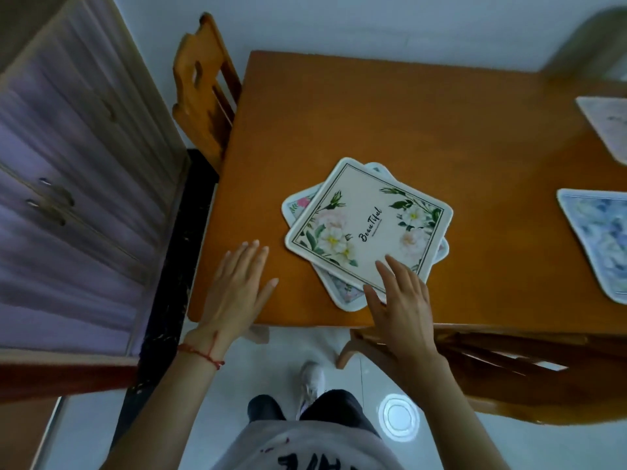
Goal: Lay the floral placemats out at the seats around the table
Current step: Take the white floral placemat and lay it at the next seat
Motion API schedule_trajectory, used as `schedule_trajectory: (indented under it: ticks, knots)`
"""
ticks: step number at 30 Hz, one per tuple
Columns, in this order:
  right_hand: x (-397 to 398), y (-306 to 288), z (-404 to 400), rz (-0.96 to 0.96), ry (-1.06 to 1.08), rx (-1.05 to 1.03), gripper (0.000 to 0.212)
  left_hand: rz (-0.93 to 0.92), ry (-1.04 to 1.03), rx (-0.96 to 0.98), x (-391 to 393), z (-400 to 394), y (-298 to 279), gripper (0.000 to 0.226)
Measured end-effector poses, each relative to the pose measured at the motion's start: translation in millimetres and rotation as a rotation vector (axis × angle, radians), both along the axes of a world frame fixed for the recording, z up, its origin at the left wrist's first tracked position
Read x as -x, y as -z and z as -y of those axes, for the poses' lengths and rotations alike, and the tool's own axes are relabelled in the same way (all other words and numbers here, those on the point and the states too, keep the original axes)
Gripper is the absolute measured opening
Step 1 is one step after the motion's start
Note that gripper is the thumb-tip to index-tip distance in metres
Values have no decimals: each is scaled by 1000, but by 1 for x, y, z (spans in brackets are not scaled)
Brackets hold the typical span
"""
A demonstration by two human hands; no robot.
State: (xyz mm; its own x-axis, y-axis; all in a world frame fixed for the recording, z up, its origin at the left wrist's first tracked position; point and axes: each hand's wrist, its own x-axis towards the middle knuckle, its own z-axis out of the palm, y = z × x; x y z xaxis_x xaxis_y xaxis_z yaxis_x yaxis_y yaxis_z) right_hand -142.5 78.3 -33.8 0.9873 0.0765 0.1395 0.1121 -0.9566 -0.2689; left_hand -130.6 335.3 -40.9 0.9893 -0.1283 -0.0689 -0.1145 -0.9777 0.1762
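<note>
Your arms are bare from the wrists up to where they leave the view, with no sleeves showing over them. Around your left wrist you wear a thin red string bracelet (201, 355), with a loose strand of it trailing up toward the back of your left hand (234, 286). Your right hand (402, 301) carries no ring, watch or band that can be seen. You wear a light grey top (305, 446) with dark printed lettering across the front and a few small reddish marks above it; the lettering is cut off and unreadable. Below it you have dark trousers (334, 407), and one white sneaker (311, 378) shows on the pale floor.
</note>
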Motion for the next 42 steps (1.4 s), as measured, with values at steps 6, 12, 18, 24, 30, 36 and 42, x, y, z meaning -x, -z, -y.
schedule_trajectory:
  ticks: [6, 12, 18, 24, 30, 36, 42]
  knots:
    - [-34, 2, 24, 20, 47, 1, 47, 16, 37, -3, -49, 20, 1, 76]
    - [-55, 13, 42, -48, 113, 2, 49, -32, 115, 4, -85, 37, 2, 69]
    - [-78, 23, 50, -88, 208, 13, 48, -112, 236, 6, -130, 44, 18, 78]
    - [-98, 38, 58, -168, 302, -19, 48, -158, 309, -15, -174, 51, 30, 75]
    - [-110, 56, 68, -256, 392, -35, 54, -229, 337, 48, -194, 61, 52, 77]
    - [-114, 71, 77, -287, 426, -70, 42, -255, 247, 212, -202, 69, 65, 66]
    - [-116, 75, 78, -278, 501, -146, 38, -279, 137, 310, -207, 78, 68, 60]
